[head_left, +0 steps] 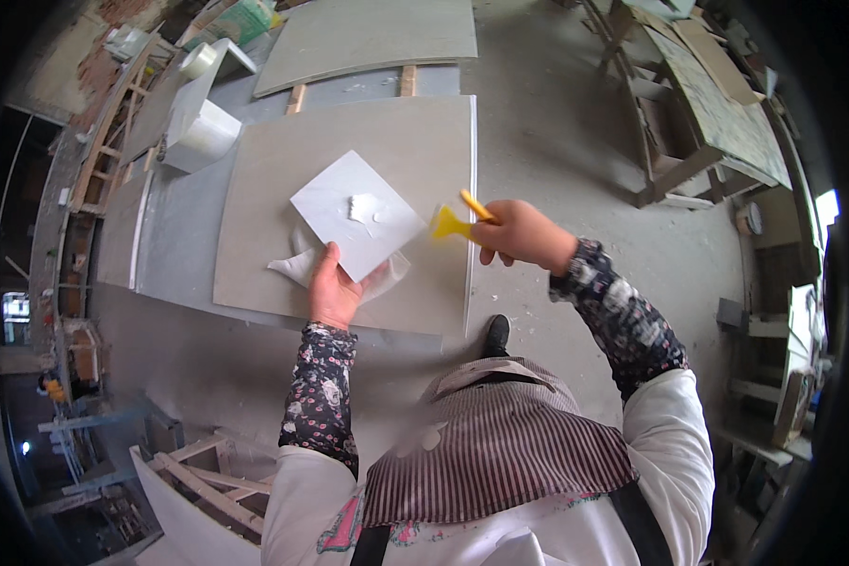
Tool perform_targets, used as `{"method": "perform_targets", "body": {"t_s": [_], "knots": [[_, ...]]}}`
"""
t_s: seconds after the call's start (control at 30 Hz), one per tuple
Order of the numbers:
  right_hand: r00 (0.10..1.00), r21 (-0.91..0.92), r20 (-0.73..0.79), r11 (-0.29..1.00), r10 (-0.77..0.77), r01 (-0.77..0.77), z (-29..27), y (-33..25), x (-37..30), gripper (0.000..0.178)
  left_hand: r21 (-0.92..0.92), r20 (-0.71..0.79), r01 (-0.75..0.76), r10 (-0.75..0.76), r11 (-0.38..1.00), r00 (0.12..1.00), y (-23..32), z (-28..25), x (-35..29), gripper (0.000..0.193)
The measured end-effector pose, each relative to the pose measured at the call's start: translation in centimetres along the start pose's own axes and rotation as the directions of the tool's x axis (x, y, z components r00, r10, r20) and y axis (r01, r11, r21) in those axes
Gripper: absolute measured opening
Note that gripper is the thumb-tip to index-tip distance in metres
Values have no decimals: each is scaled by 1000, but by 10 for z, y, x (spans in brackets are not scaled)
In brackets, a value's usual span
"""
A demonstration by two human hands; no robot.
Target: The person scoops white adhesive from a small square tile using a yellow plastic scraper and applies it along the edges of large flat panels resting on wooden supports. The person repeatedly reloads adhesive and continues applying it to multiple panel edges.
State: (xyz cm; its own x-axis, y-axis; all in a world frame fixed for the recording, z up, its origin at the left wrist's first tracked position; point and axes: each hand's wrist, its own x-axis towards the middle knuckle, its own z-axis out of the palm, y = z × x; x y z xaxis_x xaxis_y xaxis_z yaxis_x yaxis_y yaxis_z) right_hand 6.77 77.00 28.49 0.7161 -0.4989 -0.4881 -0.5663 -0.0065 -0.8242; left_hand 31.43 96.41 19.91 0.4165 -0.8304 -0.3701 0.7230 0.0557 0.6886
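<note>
My left hand (335, 291) grips the near corner of a square white board (341, 177), thumb on top, holding it tilted over the work surface. On the board's face lies a small dab of white paste (359, 209). My right hand (522, 234) is closed around a yellow scraper (451, 224), its wide blade close to the board's right corner. An orange stick (475, 205) juts from the same fist; its kind is unclear. Under the board, a crumpled whitish sheet (295, 268) lies on a large grey panel (255, 189).
A second grey panel (368, 33) rests on wooden battens beyond the first. White box-like pieces (203, 137) and a roll of tape (198, 62) stand at the left. A wooden workbench (717, 104) is at the far right. A wooden frame (208, 481) stands at lower left.
</note>
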Motion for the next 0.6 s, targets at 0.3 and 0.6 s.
{"method": "perform_targets", "body": {"t_s": [0.3,0.6], "knots": [[862,-521,-357,843,-360,136,96,37,-148,39,-33,77,-35,38,999,996,-2,1,6,44],[886,-572,-398,819,-238,-37,174,50,-159,41,-88,109,-35,45,995,993,-2,2,5,41]]}}
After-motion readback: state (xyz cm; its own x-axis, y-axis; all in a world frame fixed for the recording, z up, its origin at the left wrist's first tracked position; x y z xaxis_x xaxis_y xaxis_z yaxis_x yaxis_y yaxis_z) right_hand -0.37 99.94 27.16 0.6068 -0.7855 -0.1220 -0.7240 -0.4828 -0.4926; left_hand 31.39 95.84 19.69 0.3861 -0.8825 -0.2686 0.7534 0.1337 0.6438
